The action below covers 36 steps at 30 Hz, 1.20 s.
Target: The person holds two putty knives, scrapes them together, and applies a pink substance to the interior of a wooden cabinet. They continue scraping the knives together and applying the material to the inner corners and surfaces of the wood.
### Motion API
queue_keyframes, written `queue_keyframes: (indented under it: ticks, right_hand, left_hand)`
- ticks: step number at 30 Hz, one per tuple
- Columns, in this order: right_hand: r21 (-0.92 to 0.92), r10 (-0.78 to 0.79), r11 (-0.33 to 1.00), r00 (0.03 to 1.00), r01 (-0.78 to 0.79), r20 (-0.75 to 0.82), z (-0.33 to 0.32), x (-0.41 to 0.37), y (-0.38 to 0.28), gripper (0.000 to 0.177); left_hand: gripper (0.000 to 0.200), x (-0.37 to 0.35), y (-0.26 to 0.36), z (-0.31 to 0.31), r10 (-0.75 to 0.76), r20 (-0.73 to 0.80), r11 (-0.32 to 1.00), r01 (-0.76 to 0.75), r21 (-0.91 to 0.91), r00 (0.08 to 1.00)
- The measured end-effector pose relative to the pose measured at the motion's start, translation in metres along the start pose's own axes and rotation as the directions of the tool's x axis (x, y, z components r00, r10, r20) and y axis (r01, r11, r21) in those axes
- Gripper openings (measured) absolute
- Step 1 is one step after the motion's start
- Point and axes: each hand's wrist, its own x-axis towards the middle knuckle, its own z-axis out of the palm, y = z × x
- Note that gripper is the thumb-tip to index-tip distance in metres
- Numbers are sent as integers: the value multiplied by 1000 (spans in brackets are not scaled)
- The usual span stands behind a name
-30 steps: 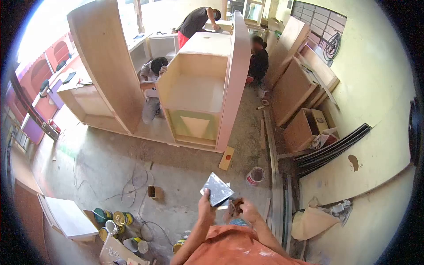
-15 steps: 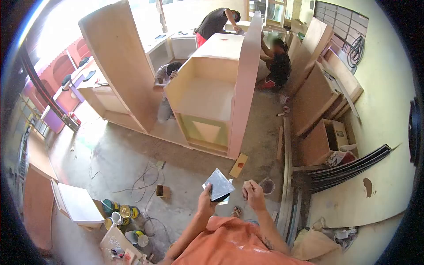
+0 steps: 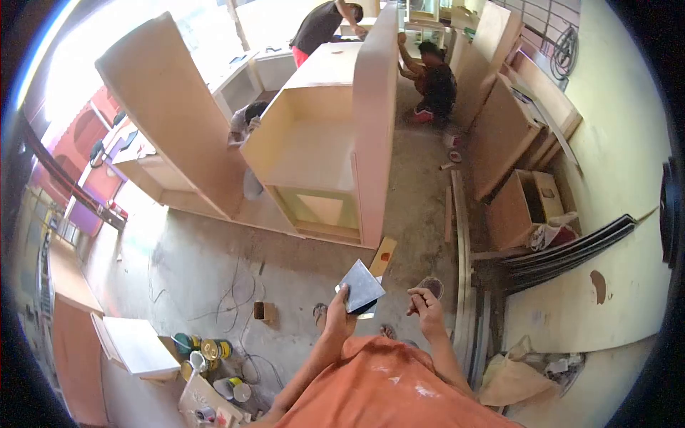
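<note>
My left hand (image 3: 340, 310) is closed on a grey square plate (image 3: 359, 285), which is tilted, with a dark piece and a whitish sheet partly visible under it. To its right, my right hand (image 3: 424, 310) is held with its fingers curled together; what they hold, if anything, is too small to name. Just beyond that hand a round container (image 3: 431, 287) with dark contents stands on the floor. A wooden board with a reddish spot (image 3: 384, 258) lies between the plate and the large wooden cabinet (image 3: 307, 150).
Three people work around the cabinet: one bending (image 3: 317, 32), one crouching at right (image 3: 437, 82), one partly hidden (image 3: 250, 125). Paint cans (image 3: 214, 349), a small open box (image 3: 264, 312) and cables lie at left. Long strips (image 3: 462, 242) and leaning panels (image 3: 492, 143) line the right.
The view has shifted, and the cabinet appears further left. My left hand has moved slightly right with the plate. A sandalled foot now shows left of it. My right hand has turned slightly.
</note>
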Motion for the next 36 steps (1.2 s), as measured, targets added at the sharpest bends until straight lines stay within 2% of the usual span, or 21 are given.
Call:
queue_keyframes:
  ticks: [1,2,4,5,7,11,13,17,20,22,24,26,28,30,32,33,35,36]
  right_hand:
    - [129,39,991,997,-29,-71,0,-2,0,17]
    - [140,38,990,995,-25,-88,-1,-2,2,17]
    - [7,22,1000,999,-22,31,-4,0,3,11]
    - [16,21,1000,1000,-22,17,-4,0,3,11]
    - [-43,-26,999,990,32,135,4,3,-9,14]
    - [-41,0,999,993,5,122,15,13,-19,13]
    - [-183,44,983,995,-27,89,18,15,-25,11]
    - [-202,37,979,997,-21,74,13,13,-20,10]
    - [-96,21,995,993,-10,119,9,9,-13,11]
    - [64,25,997,986,-36,167,7,6,-12,11]
    - [84,53,994,986,-67,158,5,2,-15,12]
    - [110,82,989,986,-99,144,6,-3,-17,13]
    - [170,92,980,992,-106,87,10,-3,-19,18]
    - [234,62,969,994,-81,86,16,-2,-20,19]
    - [223,-87,971,996,88,-14,27,-2,-20,20]
    - [227,-78,971,997,80,-17,24,-3,-18,20]
    - [170,-3,985,983,-29,185,16,-2,-14,20]
    - [172,1,985,983,-33,185,17,-3,-19,20]
  left_hand:
    - [36,0,1,2,-2,3,1000,2,1,1000]
    - [36,1,3,4,-13,9,1000,13,18,1000]
    - [36,0,6,12,-32,26,999,32,-11,999]
    - [36,-2,7,16,-41,29,999,41,2,999]
    - [35,-12,10,25,-31,7,999,31,40,999]
    - [35,-3,6,13,-71,45,996,69,52,996]
    - [34,-1,6,13,-98,44,994,95,61,994]
    - [33,-4,11,21,-99,40,990,94,100,994]
    - [32,-3,16,25,-55,-35,994,58,89,998]
    - [32,-1,21,21,-49,39,997,47,59,998]
    - [31,-2,21,16,-59,-14,997,59,55,998]
    - [30,-3,22,7,-50,56,998,51,-20,997]
    - [30,-7,23,3,-54,8,998,54,15,999]
    - [30,-10,23,1,-42,13,999,43,-21,999]
    - [31,-16,23,5,-27,0,1000,27,-8,1000]
    - [30,-18,23,4,-21,-12,1000,21,18,1000]
    - [30,-21,24,4,-17,-30,999,18,46,999]
    - [30,-22,24,6,-7,-9,999,7,41,1000]
